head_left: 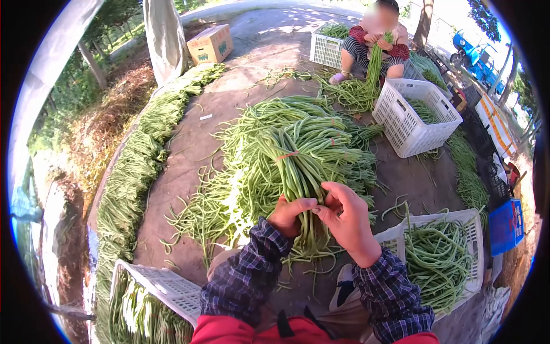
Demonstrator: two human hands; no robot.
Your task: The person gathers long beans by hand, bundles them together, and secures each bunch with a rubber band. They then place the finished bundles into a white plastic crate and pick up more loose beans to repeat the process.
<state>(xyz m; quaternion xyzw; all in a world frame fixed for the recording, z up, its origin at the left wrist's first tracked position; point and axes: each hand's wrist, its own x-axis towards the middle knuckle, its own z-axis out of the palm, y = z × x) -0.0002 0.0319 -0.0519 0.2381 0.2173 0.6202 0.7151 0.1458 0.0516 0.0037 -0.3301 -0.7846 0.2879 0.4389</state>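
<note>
A bundle of long green beans (292, 172) stands out in front of me, with a red band (286, 155) round its upper part. My left hand (289, 217) is closed round the lower part of this bundle, thumb across the front. My right hand (346, 221) is at the bundle's right side, fingers curled and thumb tip meeting the left thumb. Whatever small thing its fingers pinch cannot be made out. Just beyond both hands lies a big heap of long beans (246, 149), some of it tied in bunches with red bands (332, 141).
White crates of beans stand at lower right (476, 246), lower left (166, 286) and right (401, 129). A long row of beans (129, 189) runs along the left. Another person (378, 43) sits at the back holding beans, near a crate (326, 50). A cardboard box (211, 45) stands back left.
</note>
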